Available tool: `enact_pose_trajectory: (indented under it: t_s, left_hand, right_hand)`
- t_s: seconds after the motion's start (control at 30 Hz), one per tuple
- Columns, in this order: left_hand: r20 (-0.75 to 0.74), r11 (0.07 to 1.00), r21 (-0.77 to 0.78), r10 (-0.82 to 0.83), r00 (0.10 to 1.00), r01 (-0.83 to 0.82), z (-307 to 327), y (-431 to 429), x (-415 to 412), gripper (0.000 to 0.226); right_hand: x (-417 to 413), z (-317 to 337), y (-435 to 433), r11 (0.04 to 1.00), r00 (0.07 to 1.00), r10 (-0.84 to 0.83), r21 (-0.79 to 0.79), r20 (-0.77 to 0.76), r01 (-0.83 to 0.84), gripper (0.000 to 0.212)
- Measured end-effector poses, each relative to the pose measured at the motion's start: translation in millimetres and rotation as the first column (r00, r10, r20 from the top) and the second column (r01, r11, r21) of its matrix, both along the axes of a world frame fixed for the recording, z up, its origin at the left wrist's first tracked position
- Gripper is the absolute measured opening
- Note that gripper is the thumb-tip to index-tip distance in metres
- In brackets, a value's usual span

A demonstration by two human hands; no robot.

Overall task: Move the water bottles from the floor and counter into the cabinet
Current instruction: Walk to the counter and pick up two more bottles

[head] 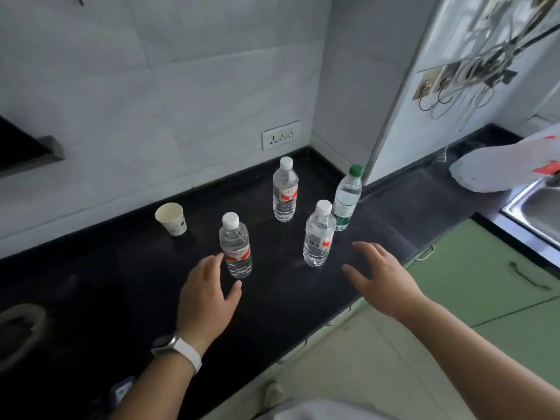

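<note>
Nearest, the left hand is spread open and empty, fingertips just beside the near-left bottle; whether they touch it is hard to tell. The right hand, also open and empty, hovers near the near-right bottle. Farther back on the dark worktop stand a white-capped bottle, a green-capped bottle and a paper cup. The step looks like picking up the near pair; next, each hand must close round a bottle.

Both hands out, nothing held

Left hand open with fingers curled and thumb out, watch band on its wrist. Right hand flat, fingers spread, bare forearm stretched forward.
</note>
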State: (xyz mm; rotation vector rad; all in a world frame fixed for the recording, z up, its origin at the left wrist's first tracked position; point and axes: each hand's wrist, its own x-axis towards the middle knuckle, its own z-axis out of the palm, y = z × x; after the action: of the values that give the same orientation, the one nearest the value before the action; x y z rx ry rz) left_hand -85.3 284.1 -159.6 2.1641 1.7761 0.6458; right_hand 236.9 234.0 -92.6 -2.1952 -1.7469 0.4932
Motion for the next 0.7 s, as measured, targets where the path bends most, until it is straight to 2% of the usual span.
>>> enact_pose_trajectory:
  t_s: [0.13, 0.23, 0.4, 0.53, 0.7]
  left_hand:
    - [0.258, 0.976, -0.187, 0.159, 0.953, -0.112, -10, 11, 9, 0.086]
    - [0.372, 0.946, -0.291, 0.250, 0.894, -0.144, -12, 23, 19, 0.091]
    - [0.465, 0.927, -0.326, 0.326, 0.823, -0.183, -14, 44, 39, 0.081]
    - [0.504, 0.891, -0.368, 0.433, 0.747, -0.268, -18, 55, 54, 0.066]
    - [0.498, 0.811, -0.449, 0.576, 0.649, -0.375, -21, 64, 69, 0.072]
  right_hand:
    - [7, -16, 28, 0.997, 0.986, -0.060, -0.055, -0.153, 0.052, 0.067]
    - [16, -25, 52, 0.997, 0.971, -0.060, -0.067, -0.232, 0.045, 0.073]
    - [28, -41, 88, 0.994, 0.950, 0.020, -0.097, -0.312, -0.053, 0.075]
    - [33, -51, 114, 0.978, 0.904, 0.107, -0.119, -0.415, -0.171, 0.068]
    - [41, -59, 141, 0.934, 0.825, 0.183, -0.167, -0.535, -0.316, 0.078]
